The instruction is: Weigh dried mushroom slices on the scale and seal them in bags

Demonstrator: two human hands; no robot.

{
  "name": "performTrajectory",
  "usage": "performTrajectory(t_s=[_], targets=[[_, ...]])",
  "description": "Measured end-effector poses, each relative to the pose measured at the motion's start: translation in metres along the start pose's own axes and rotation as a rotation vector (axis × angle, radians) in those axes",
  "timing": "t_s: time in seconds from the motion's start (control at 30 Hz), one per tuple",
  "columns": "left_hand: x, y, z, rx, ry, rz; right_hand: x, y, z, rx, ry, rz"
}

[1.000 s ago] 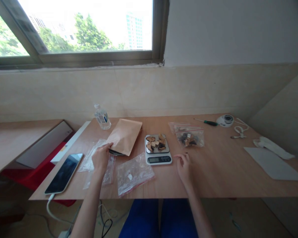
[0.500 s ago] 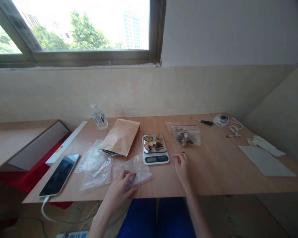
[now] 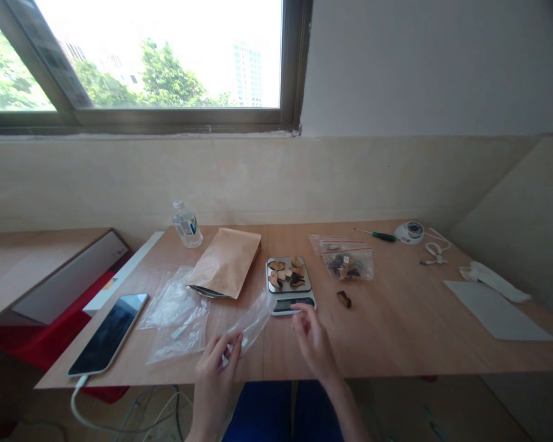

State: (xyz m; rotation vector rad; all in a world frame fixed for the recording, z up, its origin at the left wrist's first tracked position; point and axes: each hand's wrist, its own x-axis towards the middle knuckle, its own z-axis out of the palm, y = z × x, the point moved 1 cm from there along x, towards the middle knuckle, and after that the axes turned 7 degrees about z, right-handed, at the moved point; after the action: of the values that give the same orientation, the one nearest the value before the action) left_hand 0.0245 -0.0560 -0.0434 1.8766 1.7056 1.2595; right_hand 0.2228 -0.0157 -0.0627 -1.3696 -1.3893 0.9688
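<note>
Over table [image 3: 396, 331], left hand [image 3: 217, 367] now lifts plastic bag [image 3: 257, 320].

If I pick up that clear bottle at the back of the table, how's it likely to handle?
The bottle is probably smooth and a bit squeezable, since it looks like thin clear plastic. Standing upright and taller than wide, it might tip if nudged near the cap.
</note>
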Motion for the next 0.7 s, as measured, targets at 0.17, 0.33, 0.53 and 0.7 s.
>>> performTrajectory(t_s=[0.17,0.33,0.53,0.7], targets=[[-0.004,0.03,0.016,-0.133,0.044,-0.011,-0.016,-0.048,0.041,0.242,-0.197,0.071],[0.003,0.034,0.024,-0.339,0.069,-0.059,-0.005,-0.043,0.04,0.314,-0.201,0.113],[0.02,0.033,0.01,-0.378,0.405,-0.235,0.01,-0.011,0.01,0.241,-0.19,0.138],[0.042,0.034,0.004,-0.322,0.455,-0.261,0.03,-0.021,-0.029,0.11,-0.454,0.012]])
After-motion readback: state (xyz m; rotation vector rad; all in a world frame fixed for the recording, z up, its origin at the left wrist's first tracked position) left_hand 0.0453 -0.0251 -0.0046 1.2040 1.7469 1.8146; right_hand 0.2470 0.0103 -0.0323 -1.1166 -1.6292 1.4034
